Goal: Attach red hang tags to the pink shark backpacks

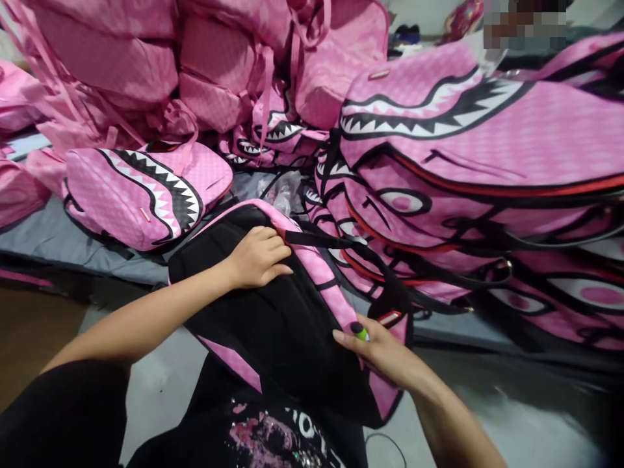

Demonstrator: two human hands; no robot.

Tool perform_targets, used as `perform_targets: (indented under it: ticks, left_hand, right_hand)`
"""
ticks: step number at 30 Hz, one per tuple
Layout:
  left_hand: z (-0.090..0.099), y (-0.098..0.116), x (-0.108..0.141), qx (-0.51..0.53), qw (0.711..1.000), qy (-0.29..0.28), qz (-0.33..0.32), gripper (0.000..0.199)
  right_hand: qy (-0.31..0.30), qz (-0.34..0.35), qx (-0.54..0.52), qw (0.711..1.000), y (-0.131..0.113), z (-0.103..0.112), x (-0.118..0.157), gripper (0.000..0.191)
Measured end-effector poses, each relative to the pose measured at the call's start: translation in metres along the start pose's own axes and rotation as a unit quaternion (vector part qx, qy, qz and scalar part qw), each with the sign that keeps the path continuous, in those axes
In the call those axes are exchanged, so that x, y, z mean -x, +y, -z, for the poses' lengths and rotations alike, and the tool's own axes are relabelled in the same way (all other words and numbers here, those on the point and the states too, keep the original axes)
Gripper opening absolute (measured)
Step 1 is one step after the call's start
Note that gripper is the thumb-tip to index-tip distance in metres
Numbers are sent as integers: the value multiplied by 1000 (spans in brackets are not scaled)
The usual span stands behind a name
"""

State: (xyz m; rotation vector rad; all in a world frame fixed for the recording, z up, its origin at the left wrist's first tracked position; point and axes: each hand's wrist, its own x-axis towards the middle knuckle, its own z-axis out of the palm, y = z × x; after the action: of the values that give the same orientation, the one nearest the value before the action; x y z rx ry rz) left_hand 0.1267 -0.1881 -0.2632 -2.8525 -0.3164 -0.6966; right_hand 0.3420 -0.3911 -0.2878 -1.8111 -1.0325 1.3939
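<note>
A pink backpack point(273, 312) with a black padded back rests across my lap, its back panel facing up. My left hand point(260, 257) is closed on the black panel near the top, by a black strap point(316, 239). At the lower right edge my right hand point(385, 348) grips the pink side of the backpack. A small green tool with a dark end point(359, 330), whose kind I cannot make out, pokes out between that hand's thumb and fingers. Most of the right fingers are hidden behind the bag.
A pink backpack with a shark-mouth print point(146, 195) lies on the grey covered surface point(39, 237) to the left. More shark-print backpacks point(439, 123) are stacked at right. Plain pink bags point(214, 58) pile up behind. Clear plastic point(285, 192) lies between. Another person is at the far back.
</note>
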Motion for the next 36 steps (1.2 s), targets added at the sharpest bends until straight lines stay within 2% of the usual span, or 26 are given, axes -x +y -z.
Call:
perform_targets:
  ticks: [3, 6, 9, 11, 13, 15, 17, 20, 22, 24, 26, 29, 31, 33, 36]
  left_hand:
    - [-16, 8, -21, 8, 992, -123, 7, 40]
    - [-17, 18, -36, 8, 981, -188, 39, 39]
    - [-9, 23, -46, 42, 978, -204, 30, 34]
    - [-6, 26, -51, 70, 975, -211, 32, 31]
    - [-8, 28, -56, 83, 972, -217, 41, 31]
    - [-13, 28, -59, 71, 972, -219, 35, 33]
    - [-16, 22, -59, 54, 974, -219, 3, 33]
    - [-6, -2, -48, 15, 978, -204, -42, 37]
    - [6, -20, -38, -29, 981, -187, -44, 44]
    - [15, -28, -29, -70, 982, -171, -25, 47]
    - [15, -20, -25, -75, 985, -157, -6, 45]
    - [-1, 11, -27, -25, 990, -134, 20, 38]
    - [-15, 30, -27, 5, 993, -111, 46, 33]
    - [-23, 39, -25, 32, 994, -84, 60, 27]
    - [-26, 38, -18, 85, 994, -52, 39, 19]
  right_hand:
    - [66, -43, -3, 997, 29, 4, -15, 45]
    - [112, -49, 67, 990, 42, 3, -20, 44]
    - [150, -62, 151, 975, 28, 4, 3, 55]
    - [164, -32, 173, 971, 7, 4, 25, 65]
    - [176, 24, 165, 970, -18, 0, 37, 67]
    - [156, 85, 134, 975, -37, -8, 30, 61]
    - [105, 126, 70, 984, -44, -13, 6, 68]
    - [38, 133, -105, 985, -27, -8, -33, 97]
    - [22, 139, -201, 969, -8, 2, -45, 104]
    - [24, 155, -237, 959, 6, 11, -44, 95]
    - [70, 164, -218, 960, 8, 11, -38, 73]
    - [224, 166, -154, 948, -6, -4, -35, 43]
    - [309, 173, -126, 927, -16, -18, -39, 36]
    - [336, 183, -107, 918, -23, -30, -44, 34]
    - [338, 189, -91, 917, -25, -39, -49, 32]
